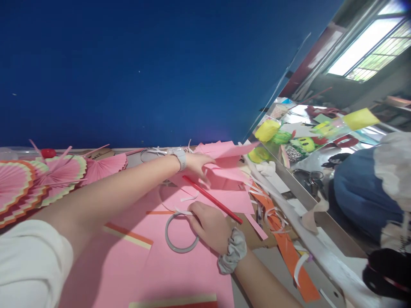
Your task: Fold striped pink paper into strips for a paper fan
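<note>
Your left hand reaches, fingers parted, to the loose pink sheets; your right hand curls at the tape roll over the large pink sheet, though I cannot tell whether it grips. The pleated fans at your left look finished; the sheets are not yet pleated.

Right hand covers part of the gray tape ring, leftmost paper fan gets chopped by the edge, and the black thing lower right? Too blurry.
</note>
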Action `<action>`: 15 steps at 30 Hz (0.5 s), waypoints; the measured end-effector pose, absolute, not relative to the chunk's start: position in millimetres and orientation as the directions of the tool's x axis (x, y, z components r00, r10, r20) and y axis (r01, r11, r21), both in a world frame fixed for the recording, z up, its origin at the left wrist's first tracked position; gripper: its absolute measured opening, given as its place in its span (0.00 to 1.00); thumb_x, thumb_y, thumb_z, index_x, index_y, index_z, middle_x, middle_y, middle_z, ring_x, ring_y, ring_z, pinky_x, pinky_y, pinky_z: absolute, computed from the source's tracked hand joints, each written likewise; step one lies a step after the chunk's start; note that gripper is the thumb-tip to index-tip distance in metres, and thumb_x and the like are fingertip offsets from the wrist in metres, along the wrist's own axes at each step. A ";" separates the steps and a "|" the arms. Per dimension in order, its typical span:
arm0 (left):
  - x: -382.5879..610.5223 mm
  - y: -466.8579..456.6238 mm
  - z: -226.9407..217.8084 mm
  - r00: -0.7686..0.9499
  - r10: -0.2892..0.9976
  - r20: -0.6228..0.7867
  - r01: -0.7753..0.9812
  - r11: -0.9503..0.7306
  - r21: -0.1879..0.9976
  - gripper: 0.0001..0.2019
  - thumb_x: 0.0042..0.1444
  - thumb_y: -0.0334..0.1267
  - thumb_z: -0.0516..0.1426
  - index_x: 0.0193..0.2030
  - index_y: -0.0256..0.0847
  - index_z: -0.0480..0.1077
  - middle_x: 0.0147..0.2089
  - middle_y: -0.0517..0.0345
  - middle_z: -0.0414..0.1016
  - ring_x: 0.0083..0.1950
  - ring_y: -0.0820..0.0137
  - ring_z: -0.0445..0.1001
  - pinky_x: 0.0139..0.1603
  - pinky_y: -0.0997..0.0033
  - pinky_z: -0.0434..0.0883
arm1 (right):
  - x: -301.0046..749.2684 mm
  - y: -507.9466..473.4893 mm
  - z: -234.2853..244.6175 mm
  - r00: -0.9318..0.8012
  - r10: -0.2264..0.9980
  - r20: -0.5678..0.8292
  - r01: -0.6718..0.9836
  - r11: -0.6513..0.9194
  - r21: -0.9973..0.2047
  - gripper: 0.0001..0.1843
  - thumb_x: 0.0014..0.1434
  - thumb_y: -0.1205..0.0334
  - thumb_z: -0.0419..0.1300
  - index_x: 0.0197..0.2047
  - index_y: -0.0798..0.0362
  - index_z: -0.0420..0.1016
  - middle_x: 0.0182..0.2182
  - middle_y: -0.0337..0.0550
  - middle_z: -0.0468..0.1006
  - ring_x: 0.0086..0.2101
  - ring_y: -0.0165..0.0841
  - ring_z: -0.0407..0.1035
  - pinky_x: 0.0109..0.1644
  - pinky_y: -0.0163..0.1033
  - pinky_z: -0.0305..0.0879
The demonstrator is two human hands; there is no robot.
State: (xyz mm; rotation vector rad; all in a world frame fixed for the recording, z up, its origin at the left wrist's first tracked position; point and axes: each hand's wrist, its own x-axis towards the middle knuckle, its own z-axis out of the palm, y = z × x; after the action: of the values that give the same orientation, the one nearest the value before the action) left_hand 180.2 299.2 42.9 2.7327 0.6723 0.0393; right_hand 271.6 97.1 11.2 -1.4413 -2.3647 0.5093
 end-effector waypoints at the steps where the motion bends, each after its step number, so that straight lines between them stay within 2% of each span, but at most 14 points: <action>1: 176.9 290.9 42.1 0.915 0.401 -0.048 0.396 -0.866 0.305 0.28 0.52 0.47 0.59 0.58 0.40 0.60 0.59 0.48 0.63 0.57 0.57 0.64 0.54 0.53 0.63 | 271.5 97.2 11.0 -0.437 0.895 0.089 0.780 0.426 -0.459 0.06 0.62 0.63 0.49 0.35 0.52 0.65 0.31 0.41 0.73 0.32 0.32 0.67 0.35 0.35 0.59; 2: 172.3 282.6 40.8 0.931 0.362 -0.040 0.358 -0.889 0.284 0.37 0.45 0.50 0.62 0.61 0.40 0.57 0.62 0.45 0.59 0.60 0.52 0.60 0.57 0.52 0.60 | 271.3 97.4 10.7 -0.436 0.896 0.089 0.781 0.425 -0.458 0.06 0.62 0.64 0.49 0.35 0.52 0.65 0.31 0.41 0.73 0.32 0.32 0.67 0.34 0.35 0.59; 4: 160.7 267.4 37.7 0.959 0.281 -0.015 0.277 -0.930 0.241 0.43 0.40 0.52 0.63 0.62 0.40 0.56 0.66 0.43 0.52 0.64 0.46 0.51 0.61 0.49 0.52 | 271.0 97.5 10.2 -0.433 0.897 0.091 0.783 0.424 -0.454 0.06 0.62 0.64 0.49 0.36 0.52 0.65 0.31 0.41 0.73 0.32 0.32 0.67 0.35 0.35 0.59; 6: 147.8 256.4 35.0 0.984 0.177 0.001 0.173 -0.963 0.208 0.43 0.38 0.51 0.63 0.62 0.43 0.56 0.66 0.48 0.54 0.65 0.49 0.51 0.62 0.51 0.50 | 270.9 97.5 10.0 -0.431 0.897 0.096 0.786 0.426 -0.449 0.06 0.62 0.64 0.48 0.37 0.52 0.65 0.32 0.42 0.73 0.32 0.32 0.68 0.35 0.36 0.59; 9: 131.1 250.1 33.4 0.996 0.090 0.008 0.087 -0.983 0.164 0.41 0.36 0.51 0.63 0.60 0.44 0.59 0.64 0.48 0.58 0.63 0.48 0.55 0.60 0.51 0.53 | 271.0 97.7 10.3 -0.431 0.896 0.105 0.789 0.430 -0.440 0.06 0.62 0.64 0.48 0.38 0.52 0.65 0.33 0.42 0.73 0.32 0.32 0.68 0.33 0.35 0.58; 12: 122.1 251.3 33.5 0.996 0.085 0.014 0.082 -0.989 0.124 0.39 0.38 0.51 0.62 0.59 0.43 0.61 0.63 0.47 0.60 0.61 0.49 0.58 0.58 0.53 0.57 | 270.9 97.7 10.4 -0.441 0.890 0.112 0.788 0.444 -0.427 0.06 0.62 0.65 0.47 0.37 0.52 0.65 0.32 0.42 0.73 0.30 0.32 0.67 0.32 0.35 0.58; 15: 122.5 252.6 33.0 0.987 0.158 0.030 0.155 -0.984 0.086 0.32 0.41 0.45 0.61 0.55 0.43 0.64 0.60 0.49 0.65 0.57 0.57 0.64 0.56 0.63 0.61 | 269.8 96.4 9.5 -0.490 0.864 0.117 0.769 0.491 -0.410 0.06 0.62 0.66 0.47 0.37 0.53 0.65 0.32 0.42 0.72 0.31 0.32 0.66 0.33 0.35 0.58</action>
State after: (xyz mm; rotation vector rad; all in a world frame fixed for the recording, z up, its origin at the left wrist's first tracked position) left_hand 122.5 252.6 33.0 3.0481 0.2399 0.0554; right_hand 269.8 96.4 9.5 -1.3763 -2.4323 0.4384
